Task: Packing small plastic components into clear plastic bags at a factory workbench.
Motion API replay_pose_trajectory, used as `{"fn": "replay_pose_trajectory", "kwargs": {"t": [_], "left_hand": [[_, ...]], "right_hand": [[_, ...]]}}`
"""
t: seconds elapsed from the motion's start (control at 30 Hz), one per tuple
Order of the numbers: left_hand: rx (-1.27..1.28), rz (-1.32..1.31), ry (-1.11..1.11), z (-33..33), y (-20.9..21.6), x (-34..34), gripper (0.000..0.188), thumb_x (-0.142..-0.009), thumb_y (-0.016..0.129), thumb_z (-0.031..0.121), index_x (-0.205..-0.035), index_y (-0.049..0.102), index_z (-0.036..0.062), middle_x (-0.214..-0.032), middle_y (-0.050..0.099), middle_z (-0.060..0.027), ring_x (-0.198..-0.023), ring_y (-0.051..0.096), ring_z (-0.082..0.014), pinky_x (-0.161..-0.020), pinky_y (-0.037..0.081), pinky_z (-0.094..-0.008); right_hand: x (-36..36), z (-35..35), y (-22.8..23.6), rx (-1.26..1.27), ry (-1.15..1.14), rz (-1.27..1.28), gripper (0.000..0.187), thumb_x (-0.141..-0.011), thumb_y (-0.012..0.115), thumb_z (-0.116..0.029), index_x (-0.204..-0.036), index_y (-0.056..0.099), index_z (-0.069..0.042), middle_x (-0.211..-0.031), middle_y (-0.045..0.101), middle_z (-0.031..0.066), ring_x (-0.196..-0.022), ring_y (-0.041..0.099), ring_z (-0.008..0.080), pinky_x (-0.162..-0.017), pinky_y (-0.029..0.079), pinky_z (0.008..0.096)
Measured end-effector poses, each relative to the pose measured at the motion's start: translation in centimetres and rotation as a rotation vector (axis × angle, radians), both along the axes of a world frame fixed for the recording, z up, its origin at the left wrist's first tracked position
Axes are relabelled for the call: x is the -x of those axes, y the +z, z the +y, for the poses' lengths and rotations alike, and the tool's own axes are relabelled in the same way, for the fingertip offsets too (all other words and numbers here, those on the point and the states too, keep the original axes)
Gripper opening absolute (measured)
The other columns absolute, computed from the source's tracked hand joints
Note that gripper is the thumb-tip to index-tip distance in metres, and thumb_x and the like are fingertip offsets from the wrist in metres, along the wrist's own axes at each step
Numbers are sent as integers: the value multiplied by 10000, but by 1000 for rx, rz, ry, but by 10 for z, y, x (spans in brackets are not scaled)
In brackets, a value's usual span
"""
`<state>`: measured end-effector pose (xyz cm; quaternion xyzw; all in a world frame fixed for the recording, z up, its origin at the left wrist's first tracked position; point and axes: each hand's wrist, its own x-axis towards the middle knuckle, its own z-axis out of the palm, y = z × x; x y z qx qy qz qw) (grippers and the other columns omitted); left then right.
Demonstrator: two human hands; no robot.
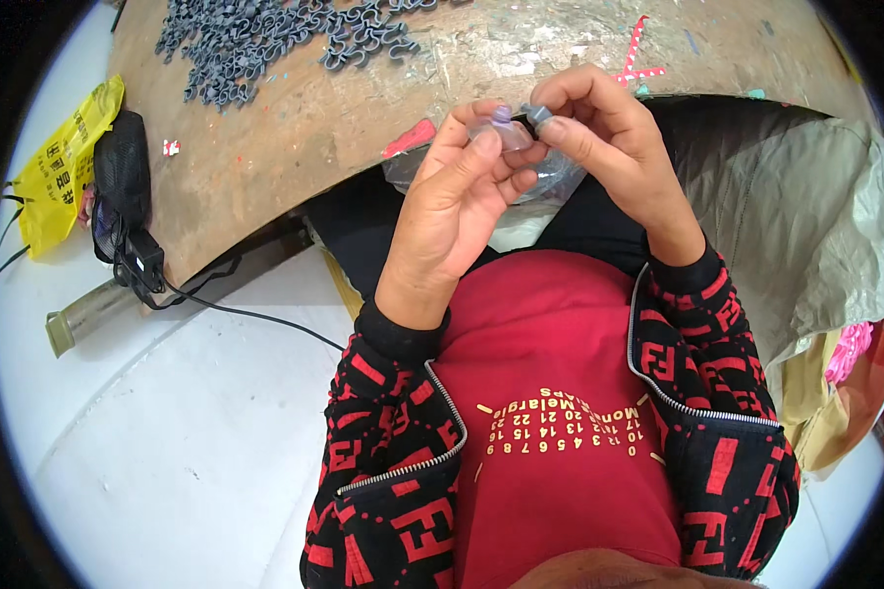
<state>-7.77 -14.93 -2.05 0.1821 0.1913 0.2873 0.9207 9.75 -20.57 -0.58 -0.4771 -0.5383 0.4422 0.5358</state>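
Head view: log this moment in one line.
left hand: holds translucent purplish piece | right hand: holds small grey piece | table: heap of curved grey pieces

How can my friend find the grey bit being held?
Start at the big brown table and its curved near edge. There, the right hand pinches the grey bit between thumb and fingers. It's grey, unlike the clear, purple-topped thing in the left hand.
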Motion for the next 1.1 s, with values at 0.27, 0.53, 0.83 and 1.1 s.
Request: {"fn": "replay_pose_trajectory", "kwargs": {"t": [0.27, 0.53, 0.83, 1.1], "left_hand": [[114, -78, -35, 4, -13, 3, 183, -952, 517, 171, -1097, 516, 59, -1019, 629, -99, -910, 628, -177, -755, 518, -282], [183, -123, -79, 1, -13, 5, 128, -929, 563, 154, -1011, 545, 58, -924, 650, -82, -772, 623, -107, -660, 524, -226], [177, -114, -98, 0, -7, 2, 133, -929, 552, 135, -1047, 534, 76, -912, 663, -127, -737, 648, -129, -641, 551, -259], [-35, 54, -94, 3, -2, 5, 124, -920, 564, 142, -1006, 552, 54, -794, 650, -97, -634, 608, -111, -552, 499, -245]], "right_hand": [[6, -6, -1, 48, -142, 75, 213, -902, 549, -24, -1113, 524, 0, -992, 551, 33, -884, 543, 98, -781, 448, 229], [7, -11, 4, -71, -194, -212, 216, -852, 599, 26, -1065, 571, 15, -973, 562, 43, -893, 551, 106, -794, 441, 228], [6, -11, 1, -152, -208, -325, 233, -821, 620, 51, -1045, 579, 4, -928, 586, 59, -872, 571, 129, -783, 450, 239], [5, -3, -5, -530, -254, -681, 266, -754, 672, 56, -1003, 599, -5, -907, 618, 123, -773, 608, 238, -676, 486, 280]]}}
